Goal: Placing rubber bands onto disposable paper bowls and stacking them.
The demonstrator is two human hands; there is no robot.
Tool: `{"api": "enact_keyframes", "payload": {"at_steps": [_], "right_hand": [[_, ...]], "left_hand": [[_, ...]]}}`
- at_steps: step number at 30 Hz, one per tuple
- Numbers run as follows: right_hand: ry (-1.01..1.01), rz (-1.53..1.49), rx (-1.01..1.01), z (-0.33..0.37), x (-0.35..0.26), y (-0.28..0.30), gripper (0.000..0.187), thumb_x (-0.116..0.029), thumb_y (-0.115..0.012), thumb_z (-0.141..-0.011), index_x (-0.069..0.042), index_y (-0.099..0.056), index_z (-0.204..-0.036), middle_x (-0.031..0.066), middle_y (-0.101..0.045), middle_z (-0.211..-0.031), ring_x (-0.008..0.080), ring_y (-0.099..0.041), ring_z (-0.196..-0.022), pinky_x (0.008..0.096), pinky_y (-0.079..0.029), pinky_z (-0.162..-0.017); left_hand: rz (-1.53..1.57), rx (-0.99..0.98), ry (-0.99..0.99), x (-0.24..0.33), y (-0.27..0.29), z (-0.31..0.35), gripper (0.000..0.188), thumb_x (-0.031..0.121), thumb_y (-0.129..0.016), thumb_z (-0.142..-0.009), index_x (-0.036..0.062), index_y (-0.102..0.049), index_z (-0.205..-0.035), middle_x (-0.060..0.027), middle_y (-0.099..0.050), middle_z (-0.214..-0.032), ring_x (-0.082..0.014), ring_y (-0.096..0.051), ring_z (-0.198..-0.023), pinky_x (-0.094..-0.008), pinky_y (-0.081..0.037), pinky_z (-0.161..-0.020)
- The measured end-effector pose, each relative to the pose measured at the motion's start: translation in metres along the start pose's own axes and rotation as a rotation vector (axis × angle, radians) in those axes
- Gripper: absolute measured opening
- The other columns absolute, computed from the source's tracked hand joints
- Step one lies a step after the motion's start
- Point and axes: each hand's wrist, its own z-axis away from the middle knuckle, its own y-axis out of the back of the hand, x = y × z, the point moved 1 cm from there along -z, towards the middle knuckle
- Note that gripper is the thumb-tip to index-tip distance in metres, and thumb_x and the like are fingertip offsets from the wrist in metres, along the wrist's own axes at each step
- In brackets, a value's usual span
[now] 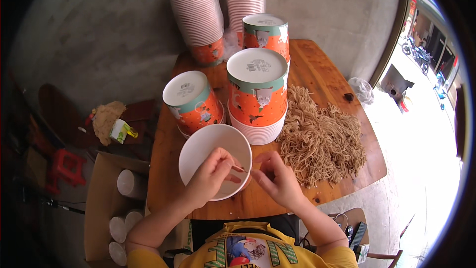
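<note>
A white-lined paper bucket (201,144) stands in front of me at the table's near side, its mouth up and tilted toward me. My left hand (213,174) is over the bucket's mouth, fingers curled near its right rim. Just outside that rim, my right hand (277,179) has its thumb and fingers drawn together in a pinch. Anything between the fingertips of either hand is too small to make out. To the right of the hands lies a big heap of tan strings (322,141).
Upside-down orange-and-green paper buckets (254,101) stand stacked behind, with a shorter stack (198,111) at left. Tall wrapped stacks (196,12) lean by the wall. A carton (96,208) with white buckets sits at lower left, a red stool (64,166) beyond it.
</note>
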Motion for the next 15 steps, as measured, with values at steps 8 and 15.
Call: {"api": "enact_keyframes", "payload": {"at_steps": [8,15], "right_hand": [[0.061,-0.004,-0.012,-0.009,0.000,0.004,0.014,-0.013,-0.065,-0.092,-0.002,-0.062,-0.099,-0.0023,-0.054,-0.063,0.0032,-0.049,-0.053,0.0213,-0.040,-0.049],[-0.136,-0.308,-0.059,-0.011,0.009,0.001,0.011,-0.012,-0.063,-0.093,-0.002,-0.064,-0.096,-0.0053,-0.061,-0.078,0.0003,-0.054,-0.070,0.0190,-0.044,-0.061]], "left_hand": [[0.227,-0.062,-0.004,0.003,-0.006,-0.013,0.013,0.015,-0.045,-0.100,0.0057,-0.051,-0.107,-0.0048,-0.057,-0.105,-0.0119,-0.056,-0.097,-0.0265,-0.047,-0.076],[0.299,-0.140,0.196,0.003,-0.017,-0.013,0.036,0.004,-0.060,-0.091,0.0013,-0.044,-0.122,-0.0074,-0.056,-0.108,-0.0142,-0.055,-0.102,-0.0278,-0.044,-0.096]]}}
